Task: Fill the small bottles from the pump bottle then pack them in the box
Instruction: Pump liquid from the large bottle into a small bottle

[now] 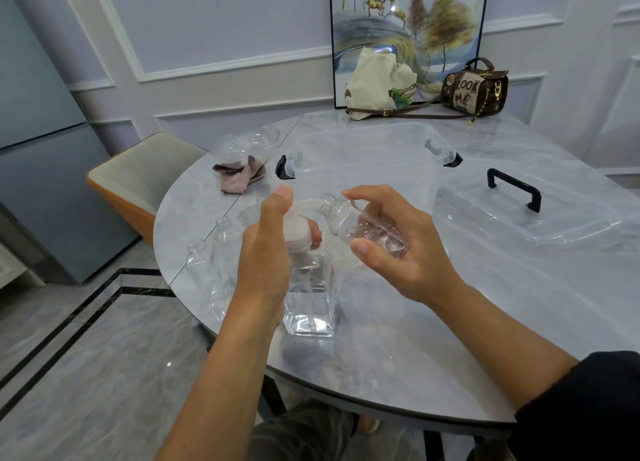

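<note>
grey marbled table (450, 322), mauve cloth (239, 175)

**Grey marbled table, crowded with clear plastic**

The rounded grey marble-patterned table (450, 322) carries a square clear pump bottle (311, 308) near the front and three small clear uncapped bottles (199, 263) at its left edge. A crumpled mauve cloth (239, 176) lies beside what may be a clear bowl (252, 141). Farther back are a clear plastic box (363, 169), a black-handled clear lid (540, 214), a cream canvas bag (370, 82) and a brown handbag (474, 88).

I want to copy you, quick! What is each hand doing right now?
Left hand: fingers curled round the top of the pump bottle.
Right hand: holding a small bottle, tilted.
</note>
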Demonstrator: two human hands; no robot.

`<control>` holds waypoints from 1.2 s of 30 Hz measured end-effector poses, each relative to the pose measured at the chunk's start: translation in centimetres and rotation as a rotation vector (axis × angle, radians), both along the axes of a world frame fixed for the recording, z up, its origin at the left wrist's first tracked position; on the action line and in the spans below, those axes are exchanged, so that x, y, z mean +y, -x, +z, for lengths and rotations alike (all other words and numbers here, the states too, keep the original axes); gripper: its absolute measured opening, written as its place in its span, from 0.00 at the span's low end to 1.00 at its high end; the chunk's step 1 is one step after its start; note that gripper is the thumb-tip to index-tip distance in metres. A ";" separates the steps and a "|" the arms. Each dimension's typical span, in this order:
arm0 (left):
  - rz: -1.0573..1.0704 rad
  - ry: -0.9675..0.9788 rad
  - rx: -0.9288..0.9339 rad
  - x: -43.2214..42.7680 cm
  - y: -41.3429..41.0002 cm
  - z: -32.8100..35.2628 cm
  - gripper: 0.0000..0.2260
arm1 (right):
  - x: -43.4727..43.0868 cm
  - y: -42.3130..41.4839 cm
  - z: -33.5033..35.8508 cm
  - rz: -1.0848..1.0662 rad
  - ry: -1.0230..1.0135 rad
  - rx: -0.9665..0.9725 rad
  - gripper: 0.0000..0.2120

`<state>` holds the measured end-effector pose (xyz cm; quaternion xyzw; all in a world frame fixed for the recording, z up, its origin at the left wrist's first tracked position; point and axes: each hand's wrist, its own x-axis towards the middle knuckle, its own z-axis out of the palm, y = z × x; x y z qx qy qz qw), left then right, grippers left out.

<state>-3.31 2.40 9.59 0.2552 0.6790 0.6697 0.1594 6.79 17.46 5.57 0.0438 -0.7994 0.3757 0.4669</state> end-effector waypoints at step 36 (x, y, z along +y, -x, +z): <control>-0.001 -0.002 -0.027 0.0 -0.2 0.6 0.23 | 0.0 0.2 -0.2 0.004 -0.016 -0.044 0.22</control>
